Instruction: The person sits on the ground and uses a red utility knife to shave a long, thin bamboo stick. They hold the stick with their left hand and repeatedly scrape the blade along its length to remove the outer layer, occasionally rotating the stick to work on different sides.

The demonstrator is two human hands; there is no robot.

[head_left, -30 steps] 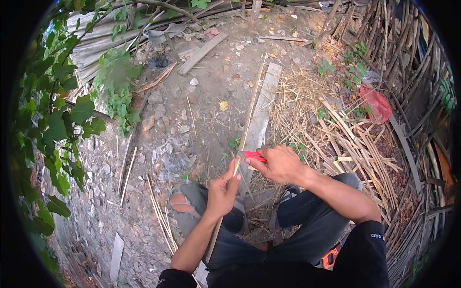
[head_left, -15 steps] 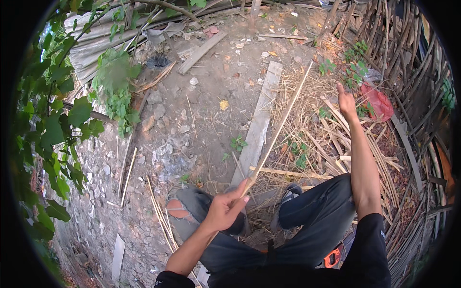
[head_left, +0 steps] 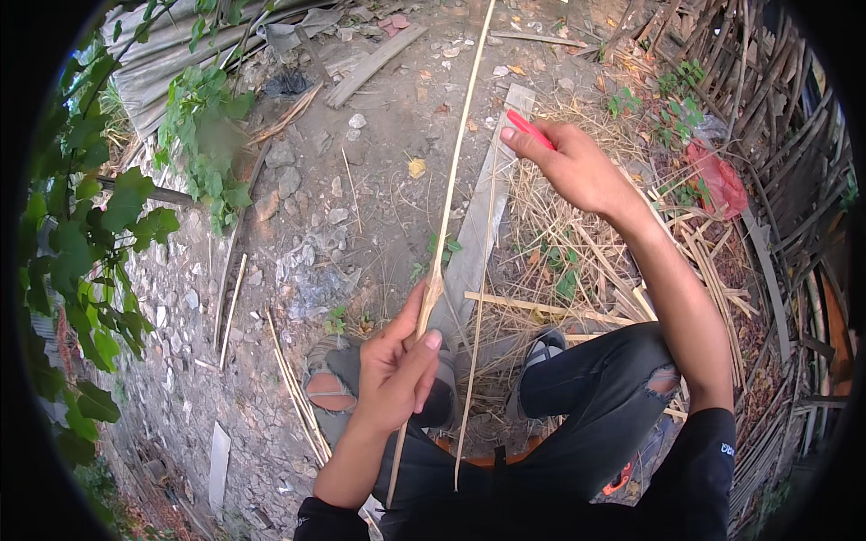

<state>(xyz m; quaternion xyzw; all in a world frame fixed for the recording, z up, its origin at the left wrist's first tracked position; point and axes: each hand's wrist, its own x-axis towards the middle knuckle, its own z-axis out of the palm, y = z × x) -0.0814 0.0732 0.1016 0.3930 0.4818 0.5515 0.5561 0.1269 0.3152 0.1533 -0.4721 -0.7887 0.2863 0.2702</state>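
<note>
A long, thin bamboo strip [head_left: 458, 149] runs upward from my left hand [head_left: 390, 383], which is closed around it near a knot. Its lower end passes below my hand over my lap. Up and to the right, my right hand [head_left: 577, 167] is closed on a slim red tool [head_left: 530, 129], like a knife handle; no blade can be made out. A second, thinner sliver [head_left: 475, 352] reaches from near my right thumb down to my lap, roughly alongside the strip. A grey wooden plank [head_left: 494, 203] lies on the ground beyond.
Dry shavings [head_left: 550, 216] and cut strips [head_left: 695, 261] litter the ground at right, beside a red plastic bag [head_left: 717, 178] and a stick fence [head_left: 767, 108]. Several strips [head_left: 293, 388] lie left of my knee. Leafy vines [head_left: 99, 243] hang at far left.
My right hand has moved left and its red tool now shows. My left hand has shifted slightly left, and the strip stands steeper. The thin sliver now shows between my hands.
</note>
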